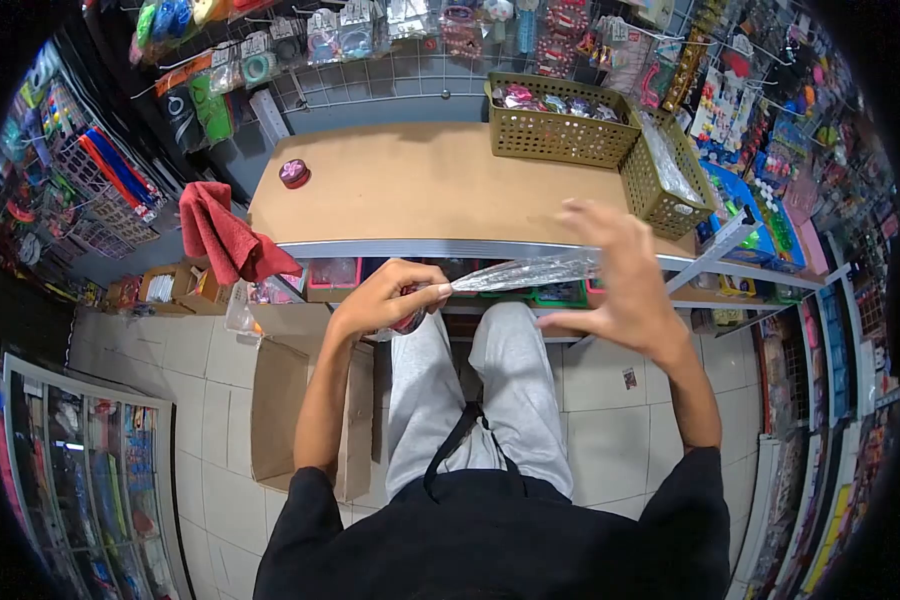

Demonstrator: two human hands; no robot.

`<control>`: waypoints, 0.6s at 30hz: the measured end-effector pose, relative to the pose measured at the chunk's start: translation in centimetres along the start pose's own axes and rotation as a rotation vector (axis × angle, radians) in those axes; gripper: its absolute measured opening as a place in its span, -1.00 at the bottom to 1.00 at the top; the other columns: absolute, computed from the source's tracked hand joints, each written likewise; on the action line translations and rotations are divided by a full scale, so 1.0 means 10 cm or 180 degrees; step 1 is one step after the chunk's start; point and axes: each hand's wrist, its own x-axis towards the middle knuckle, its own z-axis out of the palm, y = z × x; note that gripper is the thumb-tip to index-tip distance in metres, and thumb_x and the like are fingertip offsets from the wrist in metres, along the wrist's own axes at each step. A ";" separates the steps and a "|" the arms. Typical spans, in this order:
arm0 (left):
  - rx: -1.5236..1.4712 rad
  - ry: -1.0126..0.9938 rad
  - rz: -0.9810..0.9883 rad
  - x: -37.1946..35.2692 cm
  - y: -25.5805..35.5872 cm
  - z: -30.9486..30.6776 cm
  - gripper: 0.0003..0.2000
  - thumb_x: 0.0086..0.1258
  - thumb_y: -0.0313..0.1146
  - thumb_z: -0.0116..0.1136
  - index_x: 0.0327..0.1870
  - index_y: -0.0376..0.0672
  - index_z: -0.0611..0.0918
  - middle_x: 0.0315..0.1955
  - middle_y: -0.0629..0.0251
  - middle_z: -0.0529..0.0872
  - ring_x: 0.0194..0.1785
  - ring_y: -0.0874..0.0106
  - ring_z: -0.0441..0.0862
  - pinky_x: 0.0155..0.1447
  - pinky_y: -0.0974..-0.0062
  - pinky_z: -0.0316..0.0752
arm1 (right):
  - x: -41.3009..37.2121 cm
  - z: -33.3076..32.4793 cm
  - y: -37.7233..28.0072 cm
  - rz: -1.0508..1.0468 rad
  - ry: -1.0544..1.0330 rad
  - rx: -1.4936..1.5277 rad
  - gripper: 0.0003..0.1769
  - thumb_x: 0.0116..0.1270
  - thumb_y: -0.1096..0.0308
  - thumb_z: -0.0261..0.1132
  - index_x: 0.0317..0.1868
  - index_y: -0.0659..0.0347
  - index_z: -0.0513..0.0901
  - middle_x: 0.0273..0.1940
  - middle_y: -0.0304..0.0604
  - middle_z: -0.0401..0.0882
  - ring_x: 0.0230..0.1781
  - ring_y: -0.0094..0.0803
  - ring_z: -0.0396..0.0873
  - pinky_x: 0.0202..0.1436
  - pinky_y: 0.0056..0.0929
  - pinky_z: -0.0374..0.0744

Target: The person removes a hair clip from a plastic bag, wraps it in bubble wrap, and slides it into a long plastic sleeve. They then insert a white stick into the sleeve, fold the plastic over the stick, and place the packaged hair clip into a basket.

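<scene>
My left hand [390,298] is closed around the gathered neck of a clear plastic bag [525,272]. Part of a dark red object [408,320] shows under its fingers, mostly hidden by the hand. The bag's loose end stretches to the right in a twisted strip, in front of the shelf edge. By that end is my right hand [625,290], its thumb and fingers spread wide and slightly blurred. On the shelf top [400,190] sits a small round dark red container with a pink top [294,174].
Two olive perforated baskets, one [560,138] with packaged items and another [665,185] with clear plastic, stand at the shelf's right. A red cloth [220,232] hangs at its left corner. An open cardboard box [270,410] rests on the tiled floor beside my legs.
</scene>
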 end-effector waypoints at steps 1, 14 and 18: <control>0.0001 -0.0053 -0.0070 0.05 0.01 -0.01 -0.73 0.49 -0.30 0.08 -0.40 -0.30 0.62 -0.62 0.34 0.58 -0.51 0.56 0.46 -0.38 0.51 0.36 | 0.06 0.02 -0.08 -0.0255 -0.0375 -0.0172 -0.26 0.13 -0.02 0.46 0.25 0.13 0.44 -0.01 -0.08 0.60 0.07 -0.11 0.53 0.23 -0.13 0.35; 0.1211 0.0783 0.0336 0.10 0.09 0.00 -0.81 0.42 -0.30 0.11 -0.17 -0.24 0.64 -0.36 0.11 0.68 -0.26 0.12 0.62 -0.09 0.25 0.48 | 0.31 0.39 0.41 0.2392 -0.2391 0.4364 -0.74 0.58 0.15 0.05 0.04 0.13 0.49 -0.57 -0.46 0.18 -0.64 -0.68 0.18 -0.54 -0.61 0.25; 0.0992 0.0891 0.0652 0.14 0.00 0.02 -0.84 0.36 -0.39 0.13 -0.20 -0.32 0.62 -0.29 0.14 0.63 -0.16 0.20 0.60 0.00 0.38 0.46 | 0.23 0.54 0.61 0.2034 -0.1938 0.6132 -0.74 0.57 0.24 -0.01 0.09 0.21 0.43 -0.53 -0.36 0.26 -0.61 -0.57 0.25 -0.38 -0.49 0.40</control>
